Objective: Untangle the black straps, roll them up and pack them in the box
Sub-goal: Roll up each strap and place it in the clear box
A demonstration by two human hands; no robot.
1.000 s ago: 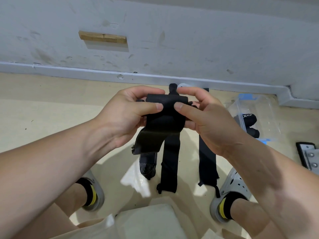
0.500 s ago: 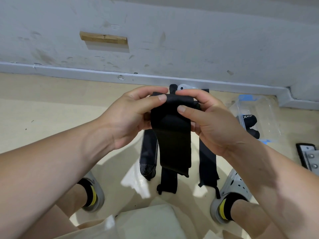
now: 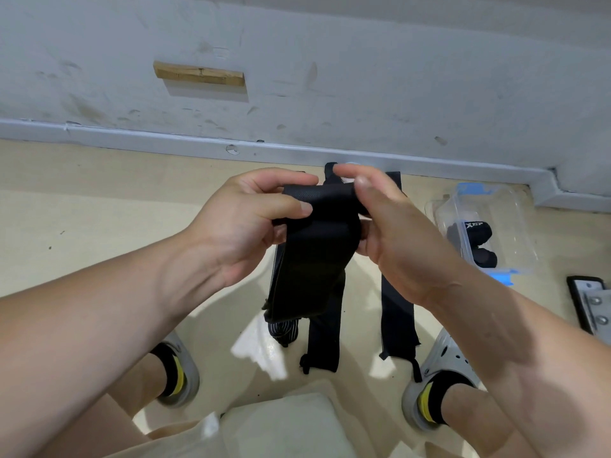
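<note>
Beige floor [image 3: 99, 209] (scuffed wall [image 3: 363, 77] behind); left hand [image 3: 241, 226], right hand [image 3: 406, 246] grip 1 strap [image 3: 314, 259].

Colours: mostly black on beige.
Held strap [image 3: 314, 259] is plain black, with a fine dotted mesh weave on its rolled top. Left floor strap [image 3: 284, 328] ends in black-and-white stripes; middle floor strap [image 3: 325, 335] and right floor strap [image 3: 396, 309] are solid black. Box [image 3: 515, 209] is clear plastic with blue clips at its far and near ends; the rolled straps [image 3: 471, 231] inside are black, one with white lettering. Floor [image 3: 99, 209] pale beige, wall [image 3: 396, 77] off-white with grey scuffs, skirting [image 3: 132, 135] light grey, wooden block [image 3: 200, 74] tan. Clogs [image 3: 443, 355] light grey, socks [image 3: 429, 401] black with a yellow stripe, shorts [image 3: 281, 431] beige. Metal plate [image 3: 591, 309] at the right edge is silver with a black frame.
</note>
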